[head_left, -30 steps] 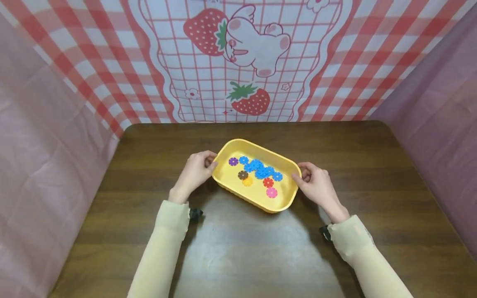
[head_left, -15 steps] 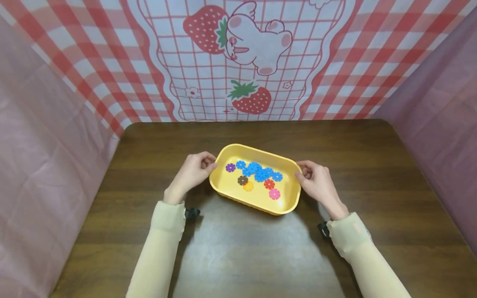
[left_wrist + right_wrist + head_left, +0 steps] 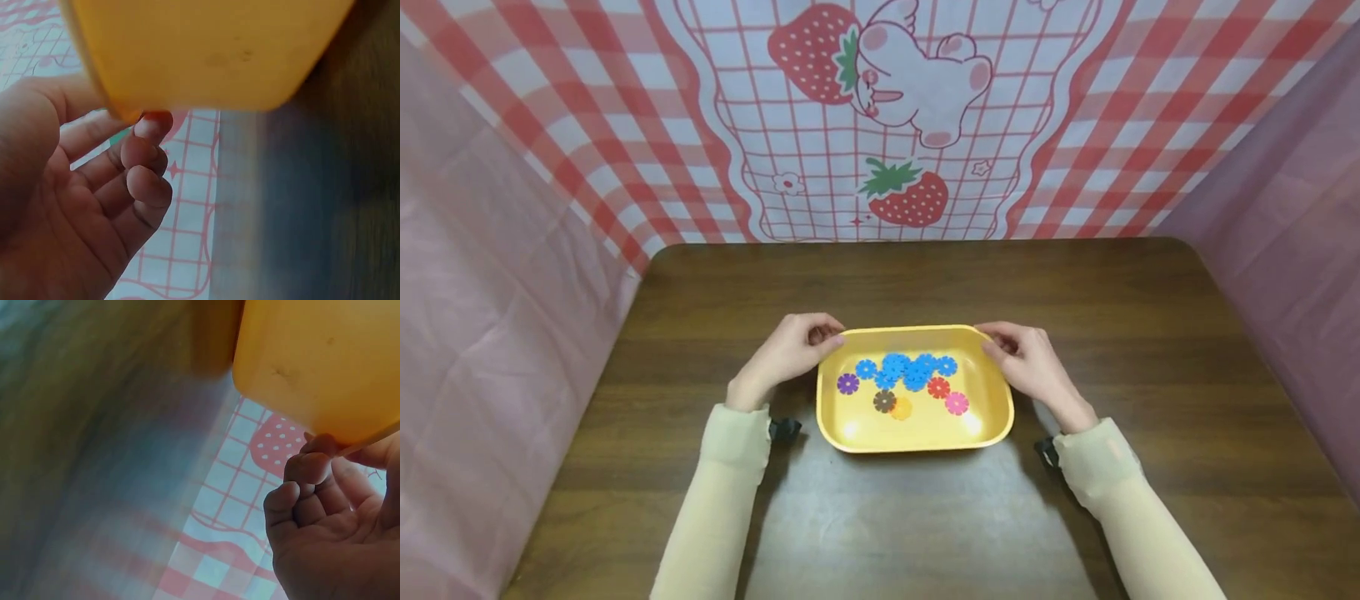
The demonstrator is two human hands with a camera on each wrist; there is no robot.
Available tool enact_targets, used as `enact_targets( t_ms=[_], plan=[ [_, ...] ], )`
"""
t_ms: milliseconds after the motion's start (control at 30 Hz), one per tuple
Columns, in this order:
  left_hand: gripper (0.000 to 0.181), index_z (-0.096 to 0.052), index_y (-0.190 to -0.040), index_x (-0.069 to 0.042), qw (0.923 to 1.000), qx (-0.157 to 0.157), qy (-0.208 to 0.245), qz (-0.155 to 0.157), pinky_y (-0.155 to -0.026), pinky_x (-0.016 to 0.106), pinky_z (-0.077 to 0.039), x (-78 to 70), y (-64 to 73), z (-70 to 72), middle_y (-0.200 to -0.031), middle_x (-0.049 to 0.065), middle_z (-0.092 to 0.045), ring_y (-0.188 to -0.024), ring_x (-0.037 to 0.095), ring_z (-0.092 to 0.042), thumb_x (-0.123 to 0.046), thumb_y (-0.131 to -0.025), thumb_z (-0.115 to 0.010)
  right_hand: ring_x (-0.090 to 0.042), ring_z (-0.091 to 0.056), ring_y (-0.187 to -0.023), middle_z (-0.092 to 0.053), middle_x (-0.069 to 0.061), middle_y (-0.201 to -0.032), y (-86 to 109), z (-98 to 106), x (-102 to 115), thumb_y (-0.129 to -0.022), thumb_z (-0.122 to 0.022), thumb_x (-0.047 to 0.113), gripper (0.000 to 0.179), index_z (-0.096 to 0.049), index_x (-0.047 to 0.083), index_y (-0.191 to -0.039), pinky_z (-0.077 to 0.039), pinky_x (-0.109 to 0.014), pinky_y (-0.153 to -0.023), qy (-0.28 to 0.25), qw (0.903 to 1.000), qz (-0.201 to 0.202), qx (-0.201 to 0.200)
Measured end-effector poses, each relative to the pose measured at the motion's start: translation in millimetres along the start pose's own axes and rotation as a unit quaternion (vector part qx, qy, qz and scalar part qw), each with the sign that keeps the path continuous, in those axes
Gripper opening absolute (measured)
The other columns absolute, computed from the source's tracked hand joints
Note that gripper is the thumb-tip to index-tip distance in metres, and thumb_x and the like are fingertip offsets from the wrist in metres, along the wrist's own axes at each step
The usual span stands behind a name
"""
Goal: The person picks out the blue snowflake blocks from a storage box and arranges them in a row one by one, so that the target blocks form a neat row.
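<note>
A shallow yellow plastic tray (image 3: 865,435) with rounded corners lies lengthwise in front of me. My left hand (image 3: 792,350) pinches its far left corner; in the left wrist view thumb and fingertips meet at the rim while the other fingers curl below. At the far right corner my right hand (image 3: 1032,360) pinches the rim in the same way. Inside the tray lie several notched snowflake discs: a cluster of blue discs (image 3: 895,367), a purple disc (image 3: 848,383), a red disc (image 3: 938,387), a pink disc (image 3: 957,403), and a brown disc (image 3: 884,401) touching an orange disc (image 3: 901,408).
The brown wooden table (image 3: 700,283) extends around the tray. Behind it hangs a red-and-white checked cloth (image 3: 910,200) with strawberries, and pink curtains (image 3: 497,333) close off both sides. A dark wrist camera (image 3: 786,430) sits under each sleeve cuff.
The tray has turned from a slant, right end nearer, to straight across, and has come a little nearer to me. Both hands have kept hold of it. The discs moved along with it.
</note>
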State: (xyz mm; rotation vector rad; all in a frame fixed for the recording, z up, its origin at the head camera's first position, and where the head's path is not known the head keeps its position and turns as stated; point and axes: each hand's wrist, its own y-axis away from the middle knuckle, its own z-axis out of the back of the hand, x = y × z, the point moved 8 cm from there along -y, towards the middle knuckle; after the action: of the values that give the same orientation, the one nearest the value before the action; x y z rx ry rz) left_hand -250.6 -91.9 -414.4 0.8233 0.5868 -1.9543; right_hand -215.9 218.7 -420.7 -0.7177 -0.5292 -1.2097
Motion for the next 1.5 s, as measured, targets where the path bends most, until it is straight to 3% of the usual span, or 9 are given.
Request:
enact_targets(
  t_ms=[267,400,567,667,1100,1500],
  plan=[
    [0.013,-0.076,-0.098,-0.006,0.9990,0.043,0.007,-0.006,-0.066,0.029,-0.048,-10.1,-0.1,-15.9,-0.083,0.001,-0.066,-0.071,0.017,-0.054,-0.018,-0.093,-0.073,-0.023,-0.051,-0.069,-0.064,-0.008,-0.085,-5.8,-18,4,-0.095,-0.064,0.006,0.027,-0.070,0.002,-0.121,-0.043,-0.027,-0.056,-0.034,0.9957,-0.014,0.085],
    [0.014,-0.076,-0.099,-0.006,0.9977,0.065,0.012,-0.014,-0.066,0.029,-0.049,-16.7,0.0,-22.3,-0.085,0.001,-0.067,-0.072,0.017,-0.056,-0.018,-0.092,-0.073,-0.022,-0.052,-0.069,-0.067,-0.007,-0.088,-12.5,-27,11,-0.095,-0.065,0.006,0.027,-0.070,0.004,-0.122,-0.043,-0.027,-0.057,-0.045,0.9927,0.012,0.111],
    [0.015,-0.076,-0.102,-0.005,0.9941,0.106,0.023,-0.007,-0.068,0.029,-0.053,-19.9,1.6,-29.7,-0.089,0.001,-0.068,-0.075,0.017,-0.058,-0.015,-0.092,-0.073,-0.018,-0.052,-0.066,-0.066,-0.003,-0.081,-20.7,-32,17,-0.093,-0.068,0.005,0.026,-0.072,0.004,-0.118,-0.042,-0.026,-0.057,-0.043,0.9924,0.053,0.102],
    [0.014,-0.076,-0.103,-0.004,0.9922,0.122,0.026,-0.005,-0.069,0.029,-0.053,-20.5,2.0,-32.1,-0.090,0.002,-0.070,-0.075,0.016,-0.059,-0.013,-0.093,-0.072,-0.018,-0.052,-0.066,-0.064,-0.002,-0.080,-24.1,-31,19,-0.092,-0.070,0.005,0.026,-0.072,0.003,-0.118,-0.042,-0.025,-0.057,-0.048,0.9928,0.058,0.093],
    [0.015,-0.074,-0.103,-0.002,0.9907,0.135,0.013,0.002,-0.073,0.029,-0.052,-16.9,3.0,-29.2,-0.089,0.003,-0.069,-0.077,0.013,-0.060,-0.014,-0.097,-0.067,-0.026,-0.049,-0.073,-0.057,-0.010,-0.086,-22.6,-21,52,-0.086,-0.079,0.013,0.025,-0.072,0.002,-0.108,-0.039,-0.032,-0.065,0.008,0.9944,0.103,0.024],
    [0.015,-0.071,-0.103,0.000,0.9900,0.138,0.016,0.027,-0.072,0.030,-0.052,-12.1,5.8,-23.8,-0.087,0.005,-0.067,-0.077,0.017,-0.059,-0.013,-0.098,-0.064,-0.028,-0.057,-0.082,-0.063,-0.012,-0.092,-29.0,-65,75,-0.082,-0.083,0.022,0.038,-0.071,0.001,-0.112,-0.045,-0.034,-0.070,0.049,0.9820,0.093,0.157]
  ],
)
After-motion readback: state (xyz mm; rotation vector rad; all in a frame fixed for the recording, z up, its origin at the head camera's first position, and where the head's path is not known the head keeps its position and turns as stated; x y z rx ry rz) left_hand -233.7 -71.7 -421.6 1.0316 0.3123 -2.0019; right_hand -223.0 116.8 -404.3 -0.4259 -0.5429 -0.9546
